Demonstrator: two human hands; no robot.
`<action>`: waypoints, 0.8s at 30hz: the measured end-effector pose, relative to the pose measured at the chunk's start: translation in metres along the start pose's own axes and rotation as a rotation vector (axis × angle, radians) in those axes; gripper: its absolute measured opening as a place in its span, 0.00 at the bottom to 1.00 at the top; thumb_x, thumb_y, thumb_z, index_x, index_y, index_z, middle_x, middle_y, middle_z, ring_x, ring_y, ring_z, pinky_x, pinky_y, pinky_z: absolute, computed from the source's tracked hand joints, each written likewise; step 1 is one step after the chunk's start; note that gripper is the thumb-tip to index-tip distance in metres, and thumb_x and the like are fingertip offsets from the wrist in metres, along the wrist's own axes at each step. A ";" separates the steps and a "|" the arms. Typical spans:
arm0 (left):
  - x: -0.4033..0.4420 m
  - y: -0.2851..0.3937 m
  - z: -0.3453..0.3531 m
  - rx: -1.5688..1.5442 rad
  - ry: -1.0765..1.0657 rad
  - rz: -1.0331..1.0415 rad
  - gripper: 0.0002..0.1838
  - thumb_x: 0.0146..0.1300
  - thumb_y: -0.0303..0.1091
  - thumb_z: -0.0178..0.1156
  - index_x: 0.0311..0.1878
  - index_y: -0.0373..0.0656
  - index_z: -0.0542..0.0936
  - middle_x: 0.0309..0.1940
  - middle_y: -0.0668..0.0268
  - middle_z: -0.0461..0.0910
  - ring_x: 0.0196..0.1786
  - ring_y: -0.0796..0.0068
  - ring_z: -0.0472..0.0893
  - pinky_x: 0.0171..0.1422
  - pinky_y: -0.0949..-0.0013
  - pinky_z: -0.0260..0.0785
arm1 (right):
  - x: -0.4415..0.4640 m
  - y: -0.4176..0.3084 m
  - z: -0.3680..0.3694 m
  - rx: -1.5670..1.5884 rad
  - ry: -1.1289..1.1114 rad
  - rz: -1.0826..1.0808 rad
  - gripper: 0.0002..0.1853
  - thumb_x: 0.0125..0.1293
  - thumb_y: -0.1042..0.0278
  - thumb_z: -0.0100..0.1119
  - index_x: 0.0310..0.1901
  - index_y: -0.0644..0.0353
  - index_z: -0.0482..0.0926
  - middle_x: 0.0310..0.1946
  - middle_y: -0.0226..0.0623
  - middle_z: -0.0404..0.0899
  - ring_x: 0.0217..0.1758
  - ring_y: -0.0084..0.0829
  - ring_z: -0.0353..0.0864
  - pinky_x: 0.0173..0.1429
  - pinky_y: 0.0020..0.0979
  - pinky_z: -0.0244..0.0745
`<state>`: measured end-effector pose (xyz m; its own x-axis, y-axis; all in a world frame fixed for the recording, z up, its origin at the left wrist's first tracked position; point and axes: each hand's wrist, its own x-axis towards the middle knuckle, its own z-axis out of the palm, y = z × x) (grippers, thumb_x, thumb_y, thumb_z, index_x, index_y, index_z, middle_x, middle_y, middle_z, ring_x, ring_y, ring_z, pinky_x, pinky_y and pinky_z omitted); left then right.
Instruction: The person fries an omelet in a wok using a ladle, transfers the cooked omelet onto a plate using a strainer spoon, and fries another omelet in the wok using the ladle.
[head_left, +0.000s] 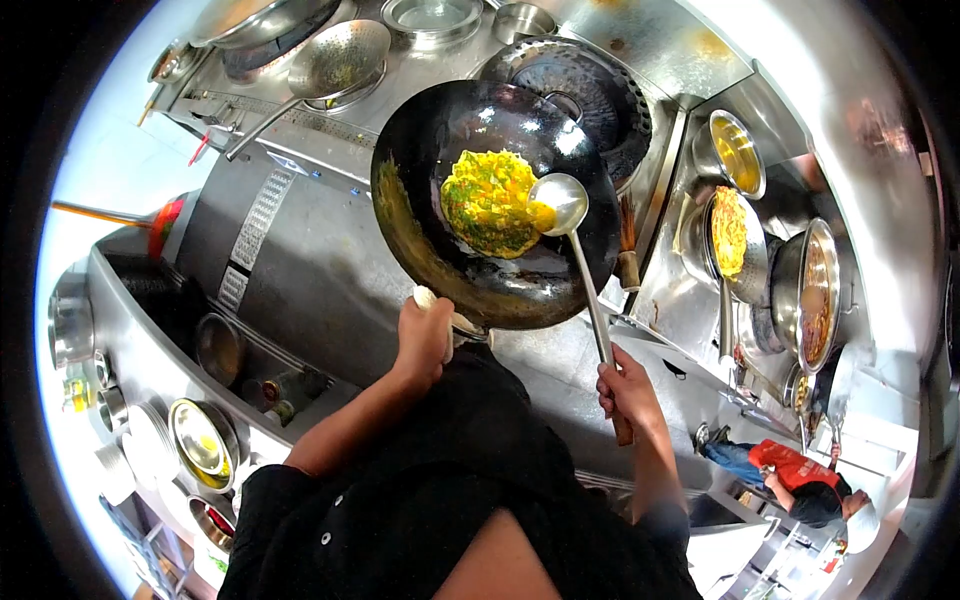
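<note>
A large black wok (pixel 420 225) is tilted in front of me, its near rim beside my left hand (pixel 427 335). That hand is closed around a pale cloth (pixel 425 298) at the wok's edge. Inside the wok lies a flat yellow omelette (pixel 487 205) with green and orange bits. My right hand (pixel 630 390) grips the handle of a metal ladle (pixel 592 300). The ladle's round bowl rests over the omelette's right edge, with some yellow in it.
Behind the wok is a dark burner (pixel 625 100). A perforated strainer (pixel 340 60) sits at the back left. At right are a strainer with another omelette (pixel 728 235) and a metal pot (pixel 820 295). A person in a red top (pixel 790 468) stands far right.
</note>
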<state>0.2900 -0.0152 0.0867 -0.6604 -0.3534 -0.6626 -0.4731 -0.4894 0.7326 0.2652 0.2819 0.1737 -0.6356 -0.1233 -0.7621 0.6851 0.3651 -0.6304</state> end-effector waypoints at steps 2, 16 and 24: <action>-0.001 0.001 0.000 -0.014 0.002 0.004 0.11 0.57 0.30 0.56 0.40 0.34 0.71 0.28 0.65 0.72 0.29 0.75 0.73 0.30 0.65 0.66 | 0.004 0.007 -0.005 -0.087 0.049 -0.038 0.25 0.71 0.66 0.50 0.69 0.52 0.62 0.19 0.25 0.67 0.15 0.19 0.66 0.18 0.24 0.63; -0.007 0.009 0.001 0.011 0.026 0.047 0.10 0.55 0.32 0.56 0.34 0.35 0.70 0.25 0.64 0.73 0.22 0.77 0.72 0.23 0.66 0.62 | 0.088 -0.017 0.001 -0.426 0.180 -0.317 0.29 0.69 0.66 0.51 0.70 0.57 0.58 0.17 0.31 0.70 0.15 0.25 0.71 0.20 0.30 0.69; 0.007 -0.004 -0.003 0.112 0.013 0.108 0.11 0.55 0.36 0.56 0.35 0.36 0.73 0.19 0.64 0.72 0.13 0.74 0.68 0.15 0.65 0.57 | 0.089 -0.024 0.009 -0.805 0.397 -0.476 0.29 0.68 0.65 0.52 0.70 0.54 0.59 0.23 0.49 0.78 0.22 0.45 0.79 0.28 0.41 0.72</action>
<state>0.2895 -0.0183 0.0782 -0.7033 -0.4101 -0.5807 -0.4624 -0.3565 0.8118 0.1956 0.2535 0.1203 -0.9526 -0.1557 -0.2615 -0.0198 0.8890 -0.4574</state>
